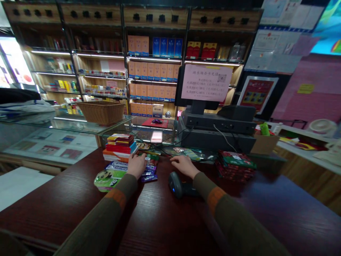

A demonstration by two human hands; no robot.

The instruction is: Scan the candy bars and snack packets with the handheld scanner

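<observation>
My left hand [136, 165] rests on a spread of snack packets, its fingers apart. Just beyond its thumb lies a dark green and red packet [152, 159]; I cannot tell whether the hand grips it. Purple packets [149, 177] poke out beneath the wrist, and a green pouch with a panda picture [108, 179] lies to the left. A pile of orange, white and blue boxes [117, 153] touches the fingers' far side. My right hand [184, 165] hovers open with bent fingers, holding nothing. Below it a black barcode scanner [176, 185] lies on the dark wooden counter [160, 220].
A stack of red and green packets [234, 165] stands on the right. Behind it sits a till with a monitor [205, 85] bearing a pink notice. A wicker basket [102, 112] stands on the glass case at left. Cables run across the glass behind my hands.
</observation>
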